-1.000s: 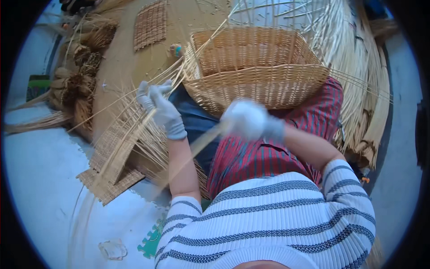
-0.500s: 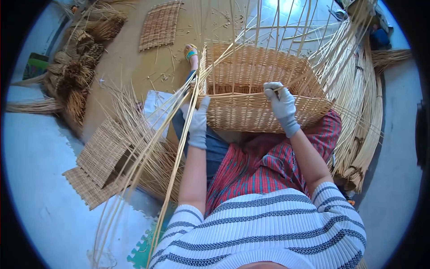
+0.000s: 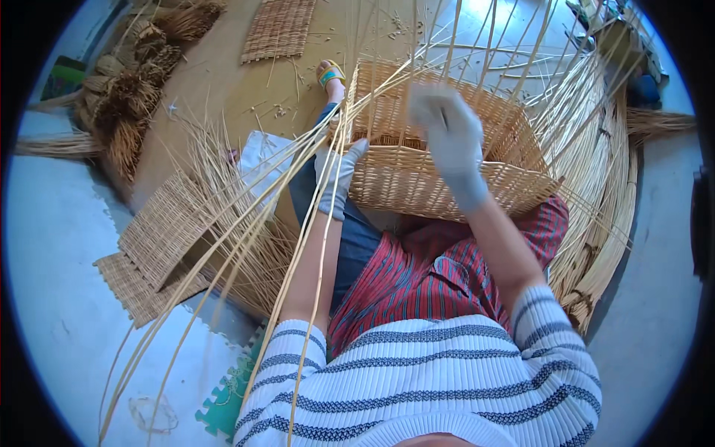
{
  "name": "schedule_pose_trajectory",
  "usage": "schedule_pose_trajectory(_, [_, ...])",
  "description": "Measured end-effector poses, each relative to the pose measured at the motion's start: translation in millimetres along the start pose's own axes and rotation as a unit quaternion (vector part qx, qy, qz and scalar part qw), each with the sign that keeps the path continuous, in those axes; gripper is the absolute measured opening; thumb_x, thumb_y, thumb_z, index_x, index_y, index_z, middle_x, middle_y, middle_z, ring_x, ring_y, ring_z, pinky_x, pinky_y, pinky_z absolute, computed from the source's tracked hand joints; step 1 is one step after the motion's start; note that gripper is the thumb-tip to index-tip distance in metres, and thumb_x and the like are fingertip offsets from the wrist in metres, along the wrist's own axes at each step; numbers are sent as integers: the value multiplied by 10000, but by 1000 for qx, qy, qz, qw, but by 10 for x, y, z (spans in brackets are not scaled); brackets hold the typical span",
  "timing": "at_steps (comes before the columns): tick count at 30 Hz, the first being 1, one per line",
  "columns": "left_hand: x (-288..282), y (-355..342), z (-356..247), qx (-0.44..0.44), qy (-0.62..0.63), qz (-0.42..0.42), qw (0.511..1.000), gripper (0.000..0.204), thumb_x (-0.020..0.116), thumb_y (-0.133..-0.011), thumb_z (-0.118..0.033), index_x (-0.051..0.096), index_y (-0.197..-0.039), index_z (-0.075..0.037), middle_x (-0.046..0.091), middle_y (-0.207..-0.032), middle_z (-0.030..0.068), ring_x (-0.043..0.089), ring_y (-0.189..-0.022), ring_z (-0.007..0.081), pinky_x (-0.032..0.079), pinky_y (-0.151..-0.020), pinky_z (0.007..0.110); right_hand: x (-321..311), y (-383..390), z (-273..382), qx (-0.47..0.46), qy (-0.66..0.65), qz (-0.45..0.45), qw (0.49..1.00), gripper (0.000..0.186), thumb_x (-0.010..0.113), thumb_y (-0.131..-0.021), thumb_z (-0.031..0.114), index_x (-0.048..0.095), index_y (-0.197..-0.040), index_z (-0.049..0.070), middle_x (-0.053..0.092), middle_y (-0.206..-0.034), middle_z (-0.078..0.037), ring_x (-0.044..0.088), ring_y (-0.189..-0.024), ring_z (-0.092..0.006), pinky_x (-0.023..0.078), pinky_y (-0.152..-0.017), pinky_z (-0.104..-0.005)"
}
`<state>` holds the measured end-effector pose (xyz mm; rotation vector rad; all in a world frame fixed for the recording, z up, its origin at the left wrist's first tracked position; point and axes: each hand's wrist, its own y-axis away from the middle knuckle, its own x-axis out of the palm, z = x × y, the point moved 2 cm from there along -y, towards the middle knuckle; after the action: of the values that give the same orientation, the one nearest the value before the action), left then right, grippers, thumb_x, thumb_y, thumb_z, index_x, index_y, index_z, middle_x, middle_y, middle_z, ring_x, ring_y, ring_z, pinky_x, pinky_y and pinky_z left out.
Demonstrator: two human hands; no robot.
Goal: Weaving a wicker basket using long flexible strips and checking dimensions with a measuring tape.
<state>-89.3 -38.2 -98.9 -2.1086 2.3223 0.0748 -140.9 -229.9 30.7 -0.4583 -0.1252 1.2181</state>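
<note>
A half-woven wicker basket [image 3: 417, 175] rests on my lap, its long pale stakes standing up from the far side. My left hand [image 3: 339, 179], in a light grey glove, is closed on the basket's near left corner, with the thumb lying along the rim. A spray of long loose canes [image 3: 257, 212] runs past that hand and trails down to the lower left. My right hand [image 3: 450, 138], gloved too, is raised over the basket's opening. Motion smears its fingers, so whether a strand is in them cannot be made out.
Flat woven panels [image 3: 167, 231] and a heap of loose canes [image 3: 253, 261] lie on the left. Another panel [image 3: 277, 30] is on the floor ahead. Brown bundles [image 3: 123, 104] stand at the far left, and long pale cane bundles [image 3: 596, 179] line the right.
My right hand has lifted off the near rim and moved up and leftward over the opening. My left hand stays at the left corner. The whole view has shifted slightly.
</note>
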Motion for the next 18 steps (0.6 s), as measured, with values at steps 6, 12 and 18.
schedule_pose_trajectory(6, [34,-94,319,-44,148,-18,988,493,867,-749,-39,623,-1177,-17,661,-1095,56,622,-962,161,535,-873,309,605,-1222,-157,-182,219,-56,957,740,427,-910,-57,268,-1596,171,542,-1342,-185,517,-1245,-277,413,-1054,-370])
schedule_pose_trajectory(12, [70,-283,1050,-160,31,7,987,349,699,-867,-316,717,-1045,-16,679,-978,55,627,-876,149,518,-826,304,-496,756,-790,159,-155,-138,965,468,549,-1026,155,371,-1458,136,678,-1106,-90,680,-866,-168,561,-682,-295])
schedule_pose_trajectory(18, [86,30,773,-67,100,-85,989,218,605,-923,-103,664,-1097,14,677,-1054,97,657,-906,181,555,-783,309,-1035,1431,-1291,320,-176,-193,911,223,719,-945,188,705,-1133,70,717,-918,-2,645,-802,-74,496,-647,-219])
